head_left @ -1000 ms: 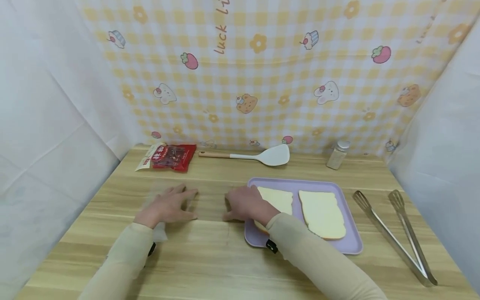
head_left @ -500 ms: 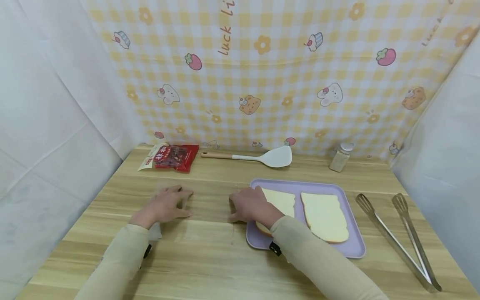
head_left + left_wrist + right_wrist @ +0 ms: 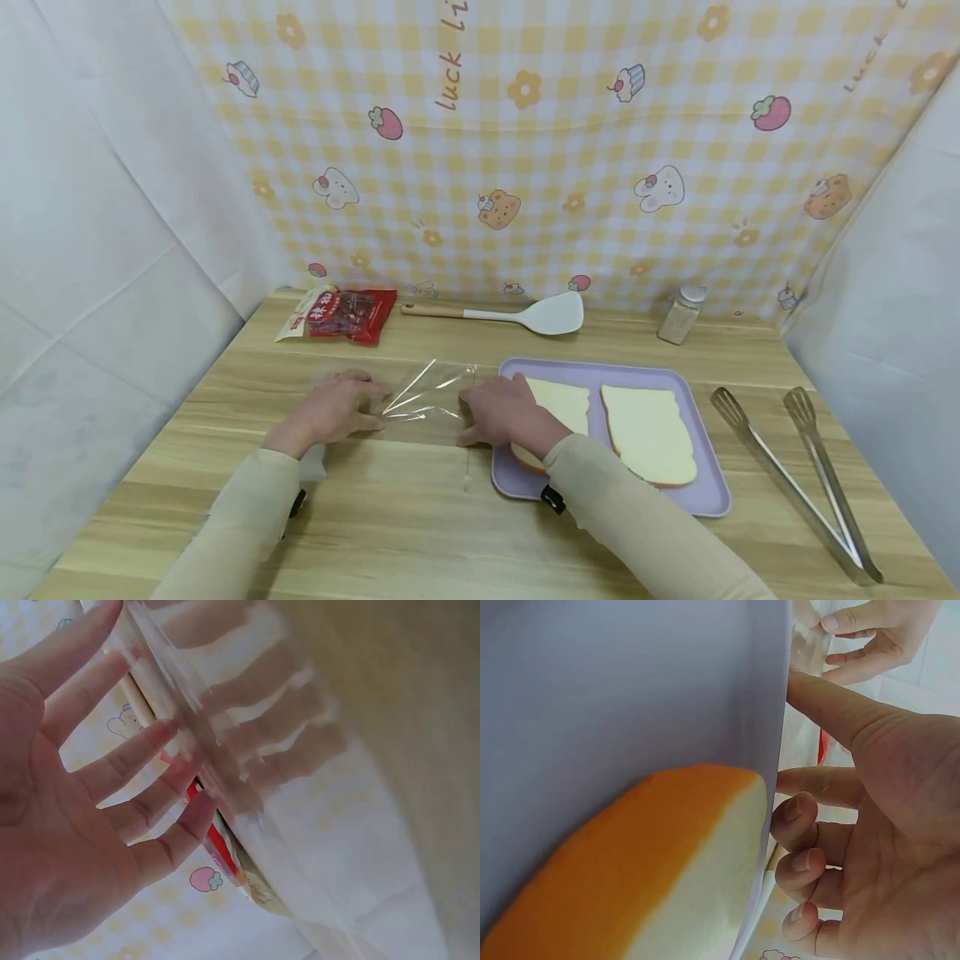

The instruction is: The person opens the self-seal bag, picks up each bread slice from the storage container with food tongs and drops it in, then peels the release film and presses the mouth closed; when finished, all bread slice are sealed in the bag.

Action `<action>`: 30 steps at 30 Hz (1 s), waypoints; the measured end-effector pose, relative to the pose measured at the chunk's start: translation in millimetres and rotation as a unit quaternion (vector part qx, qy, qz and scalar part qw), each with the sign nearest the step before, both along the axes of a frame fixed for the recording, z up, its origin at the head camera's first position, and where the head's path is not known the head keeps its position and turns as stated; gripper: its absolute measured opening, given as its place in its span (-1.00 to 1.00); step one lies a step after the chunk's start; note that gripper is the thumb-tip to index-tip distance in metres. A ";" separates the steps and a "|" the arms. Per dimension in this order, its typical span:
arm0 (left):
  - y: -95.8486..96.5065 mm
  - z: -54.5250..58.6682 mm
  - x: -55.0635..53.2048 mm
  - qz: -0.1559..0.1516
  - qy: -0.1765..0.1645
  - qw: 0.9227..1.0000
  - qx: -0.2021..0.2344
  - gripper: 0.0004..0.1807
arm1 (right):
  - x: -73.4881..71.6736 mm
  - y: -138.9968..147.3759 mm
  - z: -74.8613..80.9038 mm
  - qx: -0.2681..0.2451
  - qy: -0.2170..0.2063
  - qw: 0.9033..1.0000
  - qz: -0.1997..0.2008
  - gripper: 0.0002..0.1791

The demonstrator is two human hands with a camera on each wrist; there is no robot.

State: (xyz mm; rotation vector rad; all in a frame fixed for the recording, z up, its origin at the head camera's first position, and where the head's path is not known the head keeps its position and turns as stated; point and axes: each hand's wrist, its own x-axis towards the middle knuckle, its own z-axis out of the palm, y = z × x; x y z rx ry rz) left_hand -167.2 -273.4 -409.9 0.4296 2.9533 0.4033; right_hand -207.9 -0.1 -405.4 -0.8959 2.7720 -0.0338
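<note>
A clear plastic film point(image 3: 423, 400) lies on the wooden table between the two hands, with bright creases across its far half. At its left side the left hand point(image 3: 330, 408) rests, fingers spread; the left wrist view shows the fingertips touching the shiny film point(image 3: 300, 802). The right hand point(image 3: 498, 408) is at the film's right edge, beside the tray. Its thumb and index finger reach down to the film, while the other fingers bend loosely in the right wrist view point(image 3: 840, 825). The lilac tray point(image 3: 705, 458) holds two bread slices point(image 3: 648, 433); the right hand partly covers the left slice.
Behind the hands are a red food packet point(image 3: 352, 315), a white spatula point(image 3: 553, 315) with a wooden handle and a spice jar point(image 3: 681, 317). Metal tongs point(image 3: 787, 483) lie spread at the right. A checked cloth point(image 3: 450, 167) hangs along the table's back.
The left hand shifts slightly left, then a little back to the right. Bright creases now show in the film, which looked flat before. The right hand stays nearly still.
</note>
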 end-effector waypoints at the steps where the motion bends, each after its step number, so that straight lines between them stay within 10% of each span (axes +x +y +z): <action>1: 0.6 -0.1 -0.2 0.001 0.002 1.000 0.002 -0.46 | 0.0 0.1 0.2 -0.001 0.001 1.000 0.000 -0.51; 10: 4.0 -1.9 -4.0 0.010 0.016 1.000 0.020 -0.74 | 0.3 -0.5 1.1 0.004 0.001 1.000 0.002 -0.49; 22: -0.4 -0.8 -3.0 0.006 0.010 1.000 0.026 -0.50 | -0.8 1.4 1.0 0.012 -0.006 1.000 -0.002 -0.53; 30: 1.4 -5.6 -5.8 0.022 0.035 0.999 0.030 -0.88 | -1.5 0.6 -0.3 0.013 -0.006 1.000 -0.001 -0.54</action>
